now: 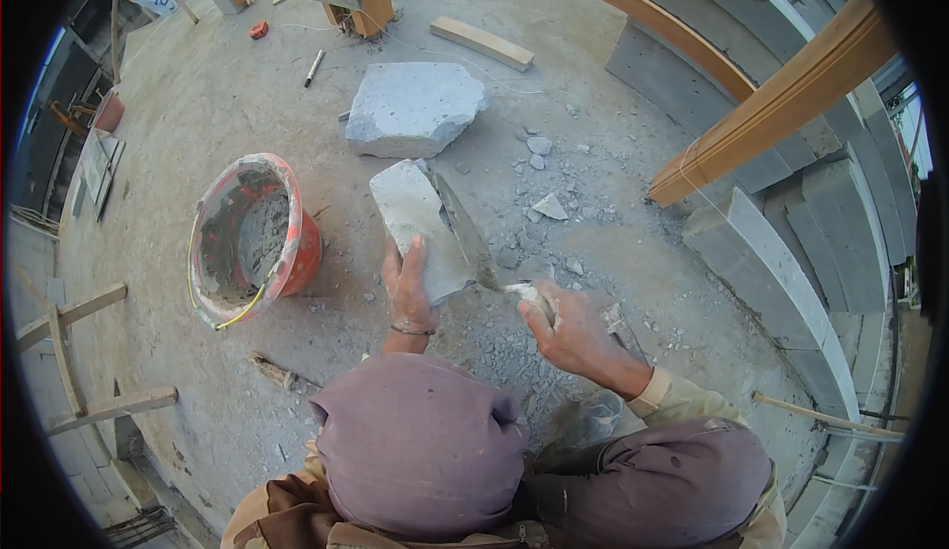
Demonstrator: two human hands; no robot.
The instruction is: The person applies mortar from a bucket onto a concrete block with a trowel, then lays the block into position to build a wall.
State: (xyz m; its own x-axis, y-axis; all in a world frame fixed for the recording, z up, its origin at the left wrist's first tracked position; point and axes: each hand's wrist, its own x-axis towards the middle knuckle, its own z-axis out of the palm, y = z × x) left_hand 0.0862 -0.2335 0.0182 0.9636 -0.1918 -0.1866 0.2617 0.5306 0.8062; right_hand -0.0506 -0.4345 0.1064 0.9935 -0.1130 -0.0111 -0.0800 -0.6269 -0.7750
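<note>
My left hand (407, 290) grips a pale piece of lightweight concrete block (413, 208) from its left and lower side, holding it tilted in front of my knees. In my right hand (578, 337) is the handle of a trowel (465, 231). The trowel's blade lies along the block's right side, with grey mortar on it. A larger broken block (405, 104) rests on the floor just beyond. To the left of my left hand stands an orange bucket (308, 253) with grey mortar inside and a yellow handle hanging down.
Block rubble (551, 207) is scattered on the concrete floor at right. Stacked grey blocks (771, 282) and a wooden post (781, 94) flank the right side. Farther off are a marker (314, 68), a wooden strip (482, 43) and a red tape measure (259, 30). A brush-like tool (275, 371) lies at left.
</note>
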